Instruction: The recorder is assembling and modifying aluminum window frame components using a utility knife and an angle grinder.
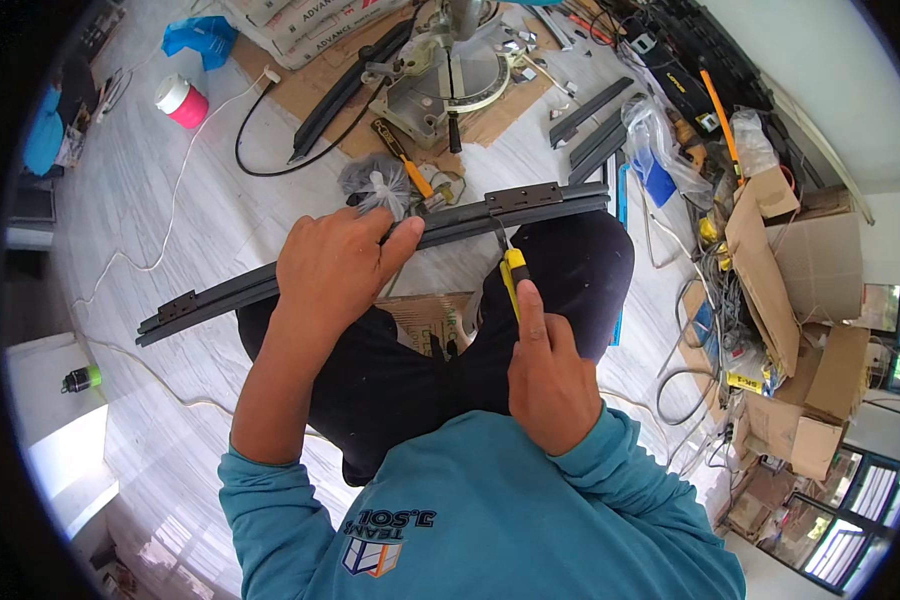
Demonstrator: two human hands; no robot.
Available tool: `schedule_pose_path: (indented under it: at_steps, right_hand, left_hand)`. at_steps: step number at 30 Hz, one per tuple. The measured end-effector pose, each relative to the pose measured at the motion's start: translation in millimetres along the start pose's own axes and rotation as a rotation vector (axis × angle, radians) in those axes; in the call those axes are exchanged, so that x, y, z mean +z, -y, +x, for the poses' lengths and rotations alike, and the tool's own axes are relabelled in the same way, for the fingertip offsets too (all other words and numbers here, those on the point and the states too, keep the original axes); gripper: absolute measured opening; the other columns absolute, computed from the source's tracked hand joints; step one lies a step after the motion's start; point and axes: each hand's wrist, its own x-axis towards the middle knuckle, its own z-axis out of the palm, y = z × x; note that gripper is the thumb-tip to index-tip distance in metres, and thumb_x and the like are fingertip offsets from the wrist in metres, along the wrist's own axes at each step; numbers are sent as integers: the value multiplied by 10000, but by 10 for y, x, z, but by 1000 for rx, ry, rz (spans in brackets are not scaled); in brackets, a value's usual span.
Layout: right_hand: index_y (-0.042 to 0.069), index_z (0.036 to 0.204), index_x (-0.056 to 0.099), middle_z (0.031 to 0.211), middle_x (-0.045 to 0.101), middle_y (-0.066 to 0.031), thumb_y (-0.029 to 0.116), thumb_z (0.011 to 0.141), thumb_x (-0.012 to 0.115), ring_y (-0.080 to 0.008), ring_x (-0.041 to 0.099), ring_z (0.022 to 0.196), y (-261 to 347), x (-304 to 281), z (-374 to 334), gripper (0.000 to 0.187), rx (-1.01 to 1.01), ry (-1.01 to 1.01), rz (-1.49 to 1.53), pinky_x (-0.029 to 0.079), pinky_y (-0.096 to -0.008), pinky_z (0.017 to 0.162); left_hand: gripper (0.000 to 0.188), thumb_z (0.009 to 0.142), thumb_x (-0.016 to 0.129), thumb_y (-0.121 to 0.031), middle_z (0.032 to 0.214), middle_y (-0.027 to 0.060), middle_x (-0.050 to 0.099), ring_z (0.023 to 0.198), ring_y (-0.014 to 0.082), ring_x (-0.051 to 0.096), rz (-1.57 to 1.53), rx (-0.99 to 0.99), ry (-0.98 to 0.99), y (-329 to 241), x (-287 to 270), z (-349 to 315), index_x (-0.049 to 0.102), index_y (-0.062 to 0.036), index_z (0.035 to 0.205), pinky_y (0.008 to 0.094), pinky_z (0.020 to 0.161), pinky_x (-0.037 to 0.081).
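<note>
Plainly, the governing relation is a crossing of two long axes. The dark profile (455,226) lies crosswise over the thighs of my black trousers (580,260), its right end farther from my body than its left. The yellow utility knife (515,268) points away from me, its tip leaning slightly left, so it meets the profile's length at close to a right angle.

My right grip (553,392) is closed about the knife handle, index finger laid along it toward the blade (502,234). From that grip, the profile lies ahead and slightly left at its nearest part. The blade tip stands at the profile's near edge, just below the dark slotted plate (523,199) fitted near the right end. Whether steel and profile are in contact I cannot certify from this view.

My left grip (335,265) is wrapped over the profile left of the blade, thumb toward the plate; the fingertips on the far side are hidden. A second plate (178,304) sits near the left end, well apart from that hand.

Finding: the left hand bears on the profile directly, while the right reaches it only through the knife. In my judgement, cutting control depends on keeping that angle and the left thumb clear.
</note>
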Motion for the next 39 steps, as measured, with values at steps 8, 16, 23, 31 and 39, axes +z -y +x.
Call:
schedule_pose_path:
  at_steps: [8,16,23,31,39]
  right_hand:
    - [169,1573,213,985,522,-220,11,823,605,-347,584,541,-73,58,-52,861,-37,34,-86,523,-451,491]
    - [199,1581,191,970,540,-245,23,823,599,-357,589,541,-72,-46,-66,879,-41,68,-76,523,-467,509]
    - [178,1573,209,911,546,-219,30,821,603,-376,592,594,-65,-153,-114,861,-53,57,-50,522,-487,561]
    - [44,1523,302,875,564,-195,-14,851,573,-378,590,718,-48,-478,-376,726,-50,-35,144,489,-484,672]
    - [-61,1460,348,1120,614,-261,37,881,594,-368,638,1007,-416,-306,-21,636,98,-266,370,488,-403,907]
  left_hand:
    - [446,971,539,-454,689,170,637,659,386,627,-24,-13,44,-14,-35,12,709,-76,810,488,613,472]
    - [466,970,527,-474,697,174,643,676,389,636,-12,-28,23,-47,-52,-41,713,-81,801,489,612,477]
    - [505,980,500,-492,710,178,653,690,387,643,-15,-14,13,-43,-35,-73,682,-77,755,484,615,482]
    - [511,986,492,-485,687,185,634,676,398,631,-36,9,-2,-10,-75,-70,664,-71,740,491,607,473]
    - [492,988,505,-460,670,176,622,656,388,620,-27,-1,26,-34,-71,-36,676,-72,738,486,603,464]
